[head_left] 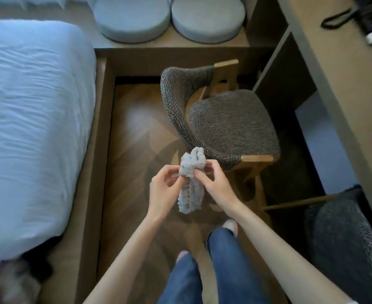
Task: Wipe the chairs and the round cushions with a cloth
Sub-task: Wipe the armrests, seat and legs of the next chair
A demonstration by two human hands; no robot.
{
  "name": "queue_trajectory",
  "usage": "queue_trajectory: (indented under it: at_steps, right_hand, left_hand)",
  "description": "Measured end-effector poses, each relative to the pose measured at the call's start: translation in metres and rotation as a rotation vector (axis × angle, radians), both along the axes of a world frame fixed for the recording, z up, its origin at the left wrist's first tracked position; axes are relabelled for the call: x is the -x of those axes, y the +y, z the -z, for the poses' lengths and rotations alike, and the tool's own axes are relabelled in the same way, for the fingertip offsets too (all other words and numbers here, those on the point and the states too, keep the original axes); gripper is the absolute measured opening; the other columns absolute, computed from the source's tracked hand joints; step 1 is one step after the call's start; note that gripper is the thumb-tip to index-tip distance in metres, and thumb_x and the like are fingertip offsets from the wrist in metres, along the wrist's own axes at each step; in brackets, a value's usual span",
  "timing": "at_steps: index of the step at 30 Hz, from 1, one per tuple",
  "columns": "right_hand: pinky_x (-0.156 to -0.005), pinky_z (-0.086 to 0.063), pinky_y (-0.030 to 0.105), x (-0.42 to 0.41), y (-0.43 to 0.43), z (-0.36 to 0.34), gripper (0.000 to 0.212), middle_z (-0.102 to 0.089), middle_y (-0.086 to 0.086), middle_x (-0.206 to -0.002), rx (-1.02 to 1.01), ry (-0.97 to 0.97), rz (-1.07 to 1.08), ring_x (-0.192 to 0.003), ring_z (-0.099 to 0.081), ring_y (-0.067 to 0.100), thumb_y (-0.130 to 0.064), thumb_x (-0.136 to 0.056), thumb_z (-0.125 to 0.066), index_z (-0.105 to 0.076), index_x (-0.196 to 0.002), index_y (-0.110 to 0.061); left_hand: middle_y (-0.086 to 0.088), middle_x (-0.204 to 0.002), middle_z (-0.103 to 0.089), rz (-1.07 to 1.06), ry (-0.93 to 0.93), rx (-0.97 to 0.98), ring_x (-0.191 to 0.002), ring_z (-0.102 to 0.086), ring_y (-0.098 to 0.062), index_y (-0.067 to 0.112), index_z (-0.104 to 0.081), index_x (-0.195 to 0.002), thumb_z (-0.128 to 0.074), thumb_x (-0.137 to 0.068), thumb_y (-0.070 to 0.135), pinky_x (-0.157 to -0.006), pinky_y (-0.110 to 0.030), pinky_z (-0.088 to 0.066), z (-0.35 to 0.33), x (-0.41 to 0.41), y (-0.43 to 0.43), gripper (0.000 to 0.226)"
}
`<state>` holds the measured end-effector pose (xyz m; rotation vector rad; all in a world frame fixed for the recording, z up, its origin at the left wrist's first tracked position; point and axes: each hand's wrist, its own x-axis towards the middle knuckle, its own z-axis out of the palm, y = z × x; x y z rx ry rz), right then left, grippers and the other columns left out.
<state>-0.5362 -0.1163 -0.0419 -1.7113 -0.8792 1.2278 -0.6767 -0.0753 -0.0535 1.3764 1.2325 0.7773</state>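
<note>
Head view: we held a grey cloth (190,194) just short of the chair (231,126).
Our left grip (163,189) and right grip (213,183) each pinched it; round cushions (132,18) lay beyond.

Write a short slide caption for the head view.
The left hand and right hand pinch a bunched grey cloth near the woven chair.

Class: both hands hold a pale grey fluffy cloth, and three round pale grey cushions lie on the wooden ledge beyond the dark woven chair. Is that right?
No. The head view shows two round pale grey cushions, not three, on the wooden ledge beyond the dark woven chair. The left hand and right hand do hold the pale grey fluffy cloth.
</note>
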Motion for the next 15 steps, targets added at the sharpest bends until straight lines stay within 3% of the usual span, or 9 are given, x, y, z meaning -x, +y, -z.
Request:
queue_trajectory:
  at_steps: [4, 7, 10, 12, 15]
  right_hand:
    - [-0.074, -0.047, 0.007, 0.017, 0.001, -0.057, 0.033, -0.054, -0.010, -0.110, -0.076, 0.102, 0.037, -0.092, -0.058, -0.012, -0.019, -0.093, -0.059, -0.038, -0.118, -0.016]
    - [-0.076, -0.050, 0.011, 0.018, 0.005, -0.076, 0.032, -0.049, -0.006, -0.114, -0.137, 0.114, 0.099, -0.097, -0.057, -0.002, -0.013, -0.096, -0.052, -0.030, -0.118, -0.015]
    - [-0.079, -0.050, 0.013, 0.010, 0.014, -0.082, 0.026, -0.047, -0.007, -0.109, -0.218, 0.055, 0.213, -0.093, -0.056, -0.005, -0.005, -0.097, -0.045, -0.029, -0.116, -0.013]
    - [-0.077, -0.050, 0.013, 0.000, 0.023, -0.081, 0.024, -0.047, -0.006, -0.111, -0.259, 0.057, 0.269, -0.094, -0.057, -0.009, -0.004, -0.098, -0.043, -0.030, -0.114, -0.016]
    - [-0.081, -0.053, 0.022, -0.019, 0.042, -0.074, 0.024, -0.049, -0.002, -0.113, -0.276, 0.052, 0.332, -0.101, -0.058, 0.003, -0.007, -0.098, -0.042, -0.032, -0.105, -0.028]
  left_hand:
    - [0.004, -0.096, -0.072, 0.067, -0.009, -0.043, -0.090, -0.069, -0.007, 0.013, -0.069, -0.099, -0.065, -0.087, 0.002, -0.082, -0.025, -0.055, -0.055, 0.014, 0.008, 0.017]
    - [0.002, -0.100, -0.072, 0.145, 0.036, -0.114, -0.091, -0.067, -0.005, 0.009, -0.069, -0.107, -0.065, -0.087, 0.003, -0.082, -0.024, -0.055, -0.077, 0.009, 0.016, 0.021]
    - [0.000, -0.104, -0.069, 0.208, 0.069, -0.202, -0.090, -0.064, -0.002, 0.011, -0.070, -0.107, -0.066, -0.086, 0.003, -0.083, -0.020, -0.053, -0.091, -0.007, 0.031, 0.022]
    - [0.000, -0.103, -0.067, 0.282, 0.073, -0.236, -0.090, -0.064, -0.005, 0.011, -0.071, -0.106, -0.065, -0.087, 0.004, -0.084, -0.024, -0.053, -0.095, -0.019, 0.046, 0.021]
    - [0.003, -0.105, -0.063, 0.429, 0.039, -0.175, -0.094, -0.066, -0.013, 0.013, -0.069, -0.112, -0.063, -0.090, 0.007, -0.084, -0.036, -0.056, -0.098, -0.036, 0.077, 0.023]
